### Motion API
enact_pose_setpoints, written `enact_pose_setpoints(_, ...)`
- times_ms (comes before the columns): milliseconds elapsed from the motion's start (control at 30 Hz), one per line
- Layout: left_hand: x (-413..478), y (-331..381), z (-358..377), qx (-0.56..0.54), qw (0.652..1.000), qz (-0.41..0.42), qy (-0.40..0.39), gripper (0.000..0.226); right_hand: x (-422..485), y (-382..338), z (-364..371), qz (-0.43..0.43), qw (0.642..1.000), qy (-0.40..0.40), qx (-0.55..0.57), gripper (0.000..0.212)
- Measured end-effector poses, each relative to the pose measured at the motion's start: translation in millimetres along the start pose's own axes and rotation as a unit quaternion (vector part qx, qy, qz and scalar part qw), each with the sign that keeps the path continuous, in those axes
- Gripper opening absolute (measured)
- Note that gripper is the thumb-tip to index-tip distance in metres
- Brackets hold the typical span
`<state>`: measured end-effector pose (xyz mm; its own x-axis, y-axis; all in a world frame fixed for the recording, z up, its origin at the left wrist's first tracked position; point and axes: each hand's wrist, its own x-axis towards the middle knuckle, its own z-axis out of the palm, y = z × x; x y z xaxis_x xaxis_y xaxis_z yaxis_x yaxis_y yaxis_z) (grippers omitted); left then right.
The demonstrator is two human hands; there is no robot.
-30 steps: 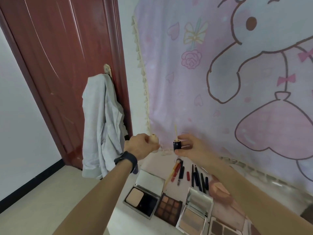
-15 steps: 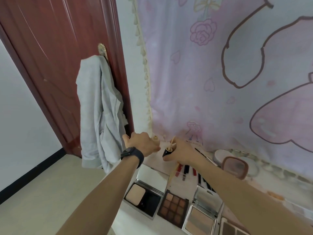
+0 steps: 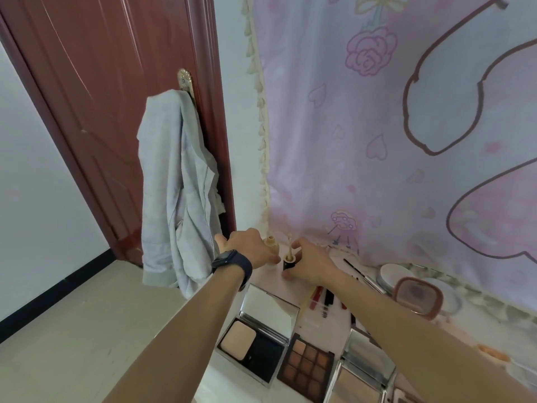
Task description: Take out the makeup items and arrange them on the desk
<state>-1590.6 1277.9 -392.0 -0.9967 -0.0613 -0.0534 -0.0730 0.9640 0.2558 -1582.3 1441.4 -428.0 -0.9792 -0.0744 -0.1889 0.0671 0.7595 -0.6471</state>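
My left hand [image 3: 251, 247], with a black watch on its wrist, grips a small beige concealer tube [image 3: 271, 242] that stands at the desk's far left corner. Right beside it my right hand [image 3: 312, 261] holds the tube's black cap with its wand applicator [image 3: 289, 255] pointing up. The cap's base is at or just above the white desk [image 3: 261, 376]; I cannot tell whether it touches. Nearer me lie an open powder compact [image 3: 255, 343] with a mirror lid, a brown eyeshadow palette [image 3: 306, 366], and another open compact [image 3: 359, 379].
Lipsticks and pencils [image 3: 322, 299] lie behind the palettes. A pink-rimmed round compact [image 3: 418, 296] sits to the right by white round cases. A pink cartoon cloth [image 3: 406, 126] hangs behind the desk. A grey garment [image 3: 177, 193] hangs on the red-brown door's handle at left.
Both hands have come down from the air to the desk's far left corner, with the tube and the wand cap still apart. The camera has tilted lower and shifted.
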Motion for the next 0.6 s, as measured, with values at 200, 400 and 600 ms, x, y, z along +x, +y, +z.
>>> enact_pose_setpoints(200,4.3,-3.5,2.3,0.024,1.000,0.012,-0.011,0.039,3.1,0.7,3.7,-0.005,1.000,0.004,-0.002,0.078)
enact_pose_setpoints(400,6.8,-6.8,3.9,0.009,0.999,0.026,-0.027,0.039,4.5,0.3,6.0,-0.005,1.000,-0.009,-0.023,0.073)
enact_pose_setpoints(600,6.2,-6.2,4.5,0.005,0.999,0.019,-0.035,0.039,5.7,2.0,7.6,-0.005,1.000,-0.011,-0.020,0.072)
